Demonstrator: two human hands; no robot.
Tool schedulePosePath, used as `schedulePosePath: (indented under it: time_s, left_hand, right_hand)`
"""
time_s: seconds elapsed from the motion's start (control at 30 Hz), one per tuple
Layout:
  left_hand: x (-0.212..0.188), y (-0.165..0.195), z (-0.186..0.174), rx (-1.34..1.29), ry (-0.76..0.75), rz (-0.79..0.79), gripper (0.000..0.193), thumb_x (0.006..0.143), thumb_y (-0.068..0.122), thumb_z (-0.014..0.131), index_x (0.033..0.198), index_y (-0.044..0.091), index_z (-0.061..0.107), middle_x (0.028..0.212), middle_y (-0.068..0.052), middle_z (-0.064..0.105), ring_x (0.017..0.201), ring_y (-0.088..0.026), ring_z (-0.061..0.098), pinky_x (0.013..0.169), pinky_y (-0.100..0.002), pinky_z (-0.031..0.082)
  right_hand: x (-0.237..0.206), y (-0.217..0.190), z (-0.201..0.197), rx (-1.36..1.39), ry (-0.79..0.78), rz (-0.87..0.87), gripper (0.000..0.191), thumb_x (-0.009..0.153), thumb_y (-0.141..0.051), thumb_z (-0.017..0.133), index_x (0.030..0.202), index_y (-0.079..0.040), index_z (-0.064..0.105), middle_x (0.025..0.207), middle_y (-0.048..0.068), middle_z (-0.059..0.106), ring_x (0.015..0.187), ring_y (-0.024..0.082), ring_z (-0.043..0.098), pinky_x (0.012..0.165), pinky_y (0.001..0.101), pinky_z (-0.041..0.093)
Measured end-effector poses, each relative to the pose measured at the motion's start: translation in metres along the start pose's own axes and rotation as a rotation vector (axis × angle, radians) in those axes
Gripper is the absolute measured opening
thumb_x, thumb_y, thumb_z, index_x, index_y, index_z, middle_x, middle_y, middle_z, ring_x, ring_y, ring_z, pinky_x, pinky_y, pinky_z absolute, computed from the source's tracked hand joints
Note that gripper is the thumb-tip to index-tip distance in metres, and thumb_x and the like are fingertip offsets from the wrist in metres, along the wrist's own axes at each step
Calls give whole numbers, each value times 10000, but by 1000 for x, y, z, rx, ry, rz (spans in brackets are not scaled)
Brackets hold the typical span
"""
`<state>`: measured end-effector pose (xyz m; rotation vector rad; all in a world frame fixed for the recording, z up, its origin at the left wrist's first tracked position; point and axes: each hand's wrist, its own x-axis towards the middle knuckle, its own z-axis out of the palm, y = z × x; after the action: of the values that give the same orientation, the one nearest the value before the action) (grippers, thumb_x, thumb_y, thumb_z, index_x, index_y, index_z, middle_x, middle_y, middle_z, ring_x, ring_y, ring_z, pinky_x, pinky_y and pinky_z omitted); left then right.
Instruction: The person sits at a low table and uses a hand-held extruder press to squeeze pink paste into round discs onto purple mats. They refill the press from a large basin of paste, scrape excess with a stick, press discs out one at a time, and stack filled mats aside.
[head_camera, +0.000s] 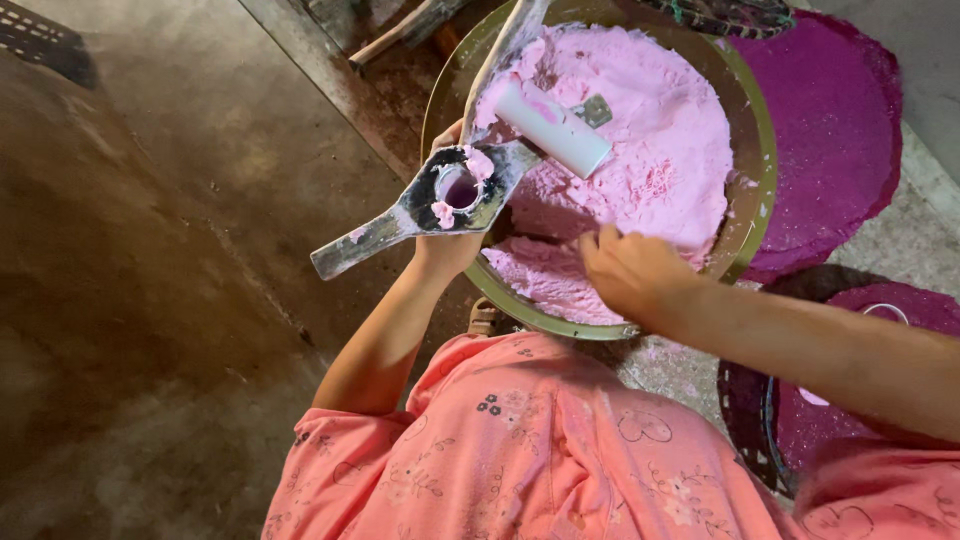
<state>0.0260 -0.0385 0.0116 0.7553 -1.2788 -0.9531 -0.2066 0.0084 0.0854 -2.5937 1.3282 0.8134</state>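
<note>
Filling: the left hand (447, 245) holds a flat metal mould (440, 200) level above the near-left rim of the wide basin (752, 130), while the right hand (628, 272) digs into the pink paste (650, 140) at the basin's near side.
Left grip: fingers closed under the mould's middle, thumb side hidden beneath the plate; the long handle end juts out to the left, the other end reaches in over the paste.
Right grip: fingers curled down into the paste; whether they have pinched up a lump I cannot tell, since the fingertips are buried.
Mould state: its round hole (460, 189) shows a darker pink inside and smears of paste on the rim, so it looks partly packed, though the depth is hard to read from above.
White tube (552, 128): lies tilted on the paste heap, just beyond the mould, touching neither hand.
Doing it well: keep the plate flat so the hole stays square to the press; bring a small lump, push it in from the rim toward the centre, and wipe the smears off the edge.
Risk: a tilted plate would probably let soft paste slide off toward the handle.
Surroundings: purple powder (830, 120) spread on the ground to the right; a dark tray (750, 420) of the same at lower right.
</note>
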Motion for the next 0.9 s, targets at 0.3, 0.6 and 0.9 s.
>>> schedulePosePath:
  time_s: [0.3,0.6,0.9]
  left_hand:
    - [4,8,-2,17,-23,-73,580,972,78,763,1467,13,468,1316,-47,622,1192,-112,609,1055,-275,510]
    - [2,14,1,5,-9,-51,552,988,74,749,1461,7,473,1235,-40,660,1137,-102,626,1020,-264,519]
    - [17,43,-2,360,-60,118,547,957,123,769,1426,1,515,1211,-99,663,1078,-178,649,933,-295,545]
  right_hand:
    - [12,14,-9,-229,35,-132,461,922,-104,529,1361,34,548,814,149,709,625,261,746,487,368,593]
    - [-18,2,18,235,-106,-28,449,913,-112,553,1357,-167,573,755,181,700,687,343,713,607,476,551]
    - [-130,44,1,917,214,-129,405,920,-137,590,1318,-122,662,967,143,780,649,204,745,617,349,562]
